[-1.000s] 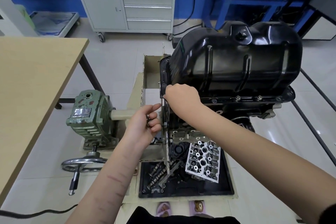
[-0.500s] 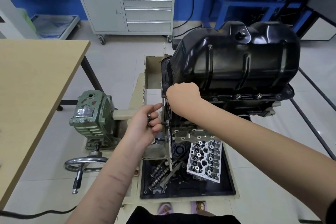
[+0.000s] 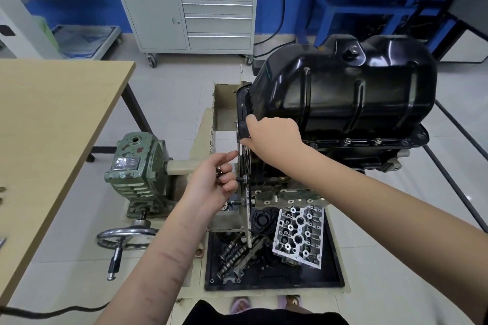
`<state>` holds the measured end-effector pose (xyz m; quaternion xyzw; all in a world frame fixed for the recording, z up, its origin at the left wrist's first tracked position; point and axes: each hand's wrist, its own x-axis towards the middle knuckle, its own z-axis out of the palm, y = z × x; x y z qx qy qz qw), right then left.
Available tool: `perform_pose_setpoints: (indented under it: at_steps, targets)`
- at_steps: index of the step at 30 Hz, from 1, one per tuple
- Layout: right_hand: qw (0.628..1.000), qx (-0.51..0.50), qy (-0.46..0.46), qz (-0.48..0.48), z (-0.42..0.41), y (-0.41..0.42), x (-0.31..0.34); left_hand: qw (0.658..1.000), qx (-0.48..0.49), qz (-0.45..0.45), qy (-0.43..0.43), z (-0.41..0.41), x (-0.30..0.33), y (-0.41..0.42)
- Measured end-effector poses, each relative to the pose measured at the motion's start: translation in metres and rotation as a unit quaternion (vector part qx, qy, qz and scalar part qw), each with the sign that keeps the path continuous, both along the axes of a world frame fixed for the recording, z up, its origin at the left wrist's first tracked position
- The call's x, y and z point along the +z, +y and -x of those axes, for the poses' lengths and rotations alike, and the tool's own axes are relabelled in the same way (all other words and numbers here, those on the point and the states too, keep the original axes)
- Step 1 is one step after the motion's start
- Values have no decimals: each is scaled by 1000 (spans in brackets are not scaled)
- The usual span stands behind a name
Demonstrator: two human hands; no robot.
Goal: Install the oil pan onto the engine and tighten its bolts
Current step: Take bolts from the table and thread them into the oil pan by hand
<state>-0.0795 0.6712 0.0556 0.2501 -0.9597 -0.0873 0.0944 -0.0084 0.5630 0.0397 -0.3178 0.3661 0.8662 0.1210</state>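
oil pan seated on the engine at right; right hand pinches its left flange corner, apparently starting a bolt, while left hand clasps spare bolts near for supply.

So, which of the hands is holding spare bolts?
The left hand, the lower one beside the stand plate, holds small bolts in its curled fingers. The right hand is at the oil pan flange.

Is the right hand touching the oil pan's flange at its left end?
Touching. The head view shows the right hand with fingers curled against the left-end flange of the oil pan, no gap visible.
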Motion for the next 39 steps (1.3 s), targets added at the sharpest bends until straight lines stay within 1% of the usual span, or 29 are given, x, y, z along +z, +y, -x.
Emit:
perform_pose_setpoints:
  at_steps: [1, 3, 5, 7, 12, 18, 21, 27, 33, 37, 39]
  targets:
    - [1000, 19, -1, 4, -2, 2, 1, 1000, 0, -1, 0, 0, 0, 0]
    - [998, 42, -36, 5, -3, 4, 2, 1000, 0, -5, -2, 1, 0, 1]
    - [996, 36, -84, 14, -2, 4, 5, 1000, -1, -9, -5, 2, 0, 2]
    - [994, 24, -105, 29, -2, 3, 8, 1000, -2, -12, -7, 2, 0, 2]
    - [995, 22, -87, 36, -10, 0, 2, 1000, -5, -19, -7, 3, -1, 4]
    - [996, -7, -64, 61, -16, -2, -6, 1000, -6, -20, -6, 1, -2, 6]
    - [997, -5, -57, 52, -14, -1, -8, 1000, -6, -25, -7, 0, -2, 4]
    - [994, -6, -84, 71, -17, -2, -2, 999, -7, -31, -9, -4, -4, 3]
    - [995, -23, -73, 62, -17, -4, -4, 999, -1, -37, -11, -7, -4, 0]
    - [992, -30, -71, 97, -14, -2, -1, 999, 2, -31, -12, -9, -5, -1]
    - [992, -28, -81, 97, -13, -2, 1, 999, 1, -32, -15, -9, -6, 0]
